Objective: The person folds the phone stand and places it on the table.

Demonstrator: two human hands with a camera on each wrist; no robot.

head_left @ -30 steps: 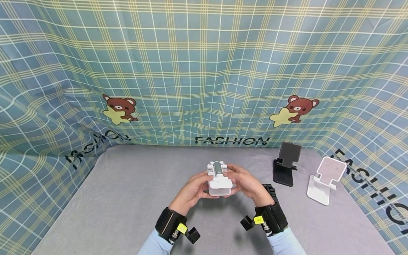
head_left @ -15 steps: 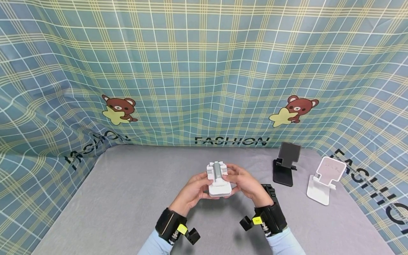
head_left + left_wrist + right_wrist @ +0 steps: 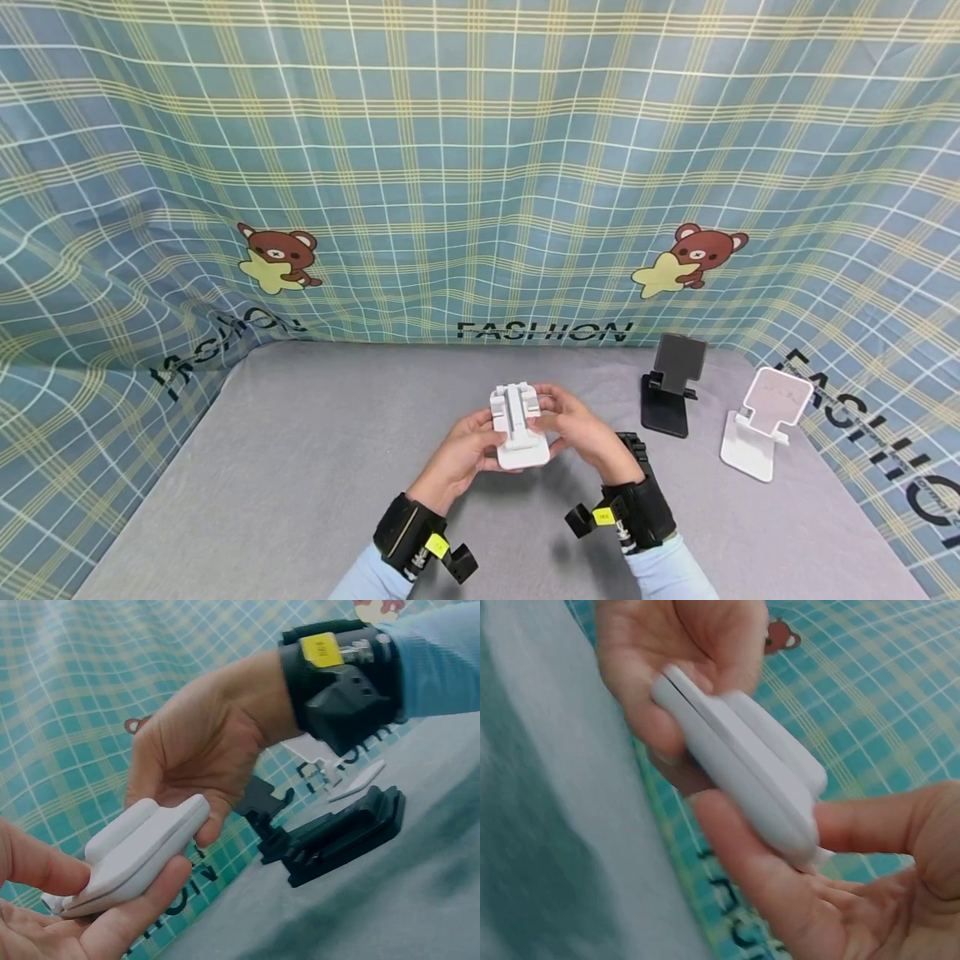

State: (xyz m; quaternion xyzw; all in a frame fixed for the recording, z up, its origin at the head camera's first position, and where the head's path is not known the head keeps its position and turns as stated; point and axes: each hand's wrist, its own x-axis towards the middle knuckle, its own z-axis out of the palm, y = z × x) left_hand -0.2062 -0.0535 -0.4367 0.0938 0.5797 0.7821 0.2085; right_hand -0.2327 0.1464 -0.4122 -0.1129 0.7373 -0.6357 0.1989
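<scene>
Left hand (image 3: 461, 450): thumb on top, finger beneath, pinching folded white stand (image 3: 519, 429) by its left side.
Right hand (image 3: 577, 429): pinching same stand, right side.
Held stand: centre, raised off grey table (image 3: 300, 467).
Black folded item (image 3: 349, 836): on table, partly behind right wrist.
Open white stand (image 3: 761, 425): right.
Open black stand (image 3: 673, 383): far right.
Curtain (image 3: 480, 183): far side, plaid.

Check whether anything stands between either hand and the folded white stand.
Nothing visible does: the left hand and right hand both grip the folded white stand directly. The folded black stand lies on the grey surface, not between them.
</scene>
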